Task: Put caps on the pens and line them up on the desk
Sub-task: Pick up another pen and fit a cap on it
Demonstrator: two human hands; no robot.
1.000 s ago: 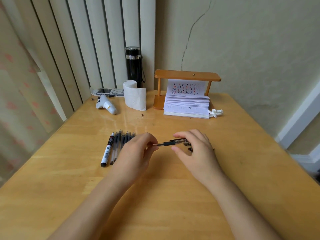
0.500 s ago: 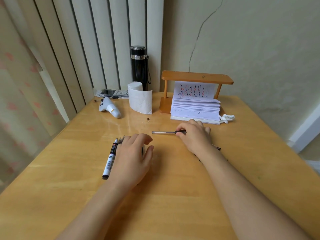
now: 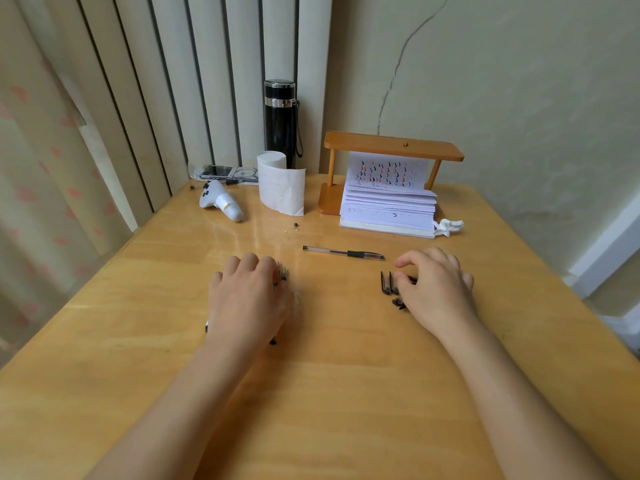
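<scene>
A capped black pen [image 3: 343,252] lies crosswise on the wooden desk [image 3: 329,358], in front of the paper stack. My left hand [image 3: 249,299] rests palm down on a bunch of uncapped pens and hides most of them. Only their tips [image 3: 282,273] and the ends of a marker and a pen [image 3: 273,341] stick out. My right hand [image 3: 436,289] hovers over several loose black caps [image 3: 388,284], its fingers spread and its thumb touching them. Nothing is visibly pinched in it.
At the back of the desk stand a black flask [image 3: 280,123], a paper roll [image 3: 280,187], a white controller [image 3: 221,204] and a wooden stand [image 3: 391,148] over a paper stack [image 3: 388,213]. A crumpled tissue [image 3: 448,226] lies beside the stack. The desk's right edge is near my right hand.
My right hand has let go of the capped pen on the desk and drawn back right onto the loose caps. My left hand has stayed on the bunch of pens.
</scene>
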